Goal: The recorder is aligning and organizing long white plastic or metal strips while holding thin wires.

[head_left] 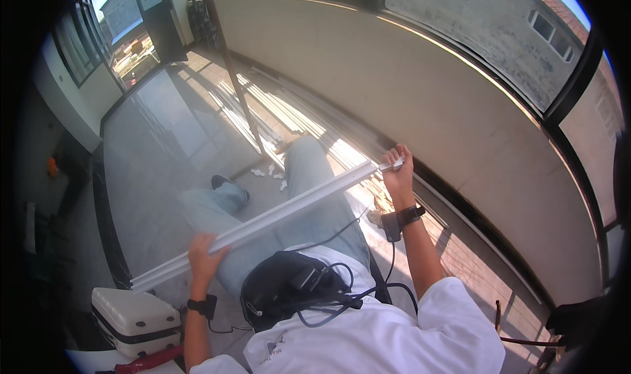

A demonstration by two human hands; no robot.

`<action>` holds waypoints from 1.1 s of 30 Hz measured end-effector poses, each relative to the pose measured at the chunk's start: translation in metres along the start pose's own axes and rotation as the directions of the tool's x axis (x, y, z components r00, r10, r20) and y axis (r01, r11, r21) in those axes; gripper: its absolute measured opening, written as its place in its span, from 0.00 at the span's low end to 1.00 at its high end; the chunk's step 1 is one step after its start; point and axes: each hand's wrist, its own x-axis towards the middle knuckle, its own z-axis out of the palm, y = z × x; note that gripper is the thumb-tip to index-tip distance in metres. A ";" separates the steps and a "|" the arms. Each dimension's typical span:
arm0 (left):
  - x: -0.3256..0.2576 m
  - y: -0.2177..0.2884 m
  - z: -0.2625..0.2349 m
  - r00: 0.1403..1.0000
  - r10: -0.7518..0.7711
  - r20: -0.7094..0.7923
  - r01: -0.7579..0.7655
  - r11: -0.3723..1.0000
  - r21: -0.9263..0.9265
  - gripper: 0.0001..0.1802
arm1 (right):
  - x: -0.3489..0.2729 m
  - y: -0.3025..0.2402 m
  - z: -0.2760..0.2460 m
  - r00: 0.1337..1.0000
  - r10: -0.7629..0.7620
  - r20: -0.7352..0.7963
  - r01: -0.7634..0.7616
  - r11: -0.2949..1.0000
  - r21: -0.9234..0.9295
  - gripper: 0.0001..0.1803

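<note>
Your left hand (206,252) is holding the long white rail (282,211) near its lower end, with bent wrist, and the rail is slanting across above your legs (307,167). Your right hand (398,168) is gripping a small white piece (392,165) at the upper end. Beside your left forearm (196,334), a white case (135,318) is standing; its contents are not showing.

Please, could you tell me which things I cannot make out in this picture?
Head view:
Small white piece: partly covered by the right grip.
White case: closed lid hides its inside.
Red thing: cut off by lower edge.
White floor pieces: too small for details.
</note>
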 end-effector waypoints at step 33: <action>0.002 0.011 -0.005 0.997 0.070 -0.018 -0.069 0.997 0.036 0.21 | -0.024 0.029 -0.038 0.888 -0.390 -0.244 0.296 0.890 -0.346 0.10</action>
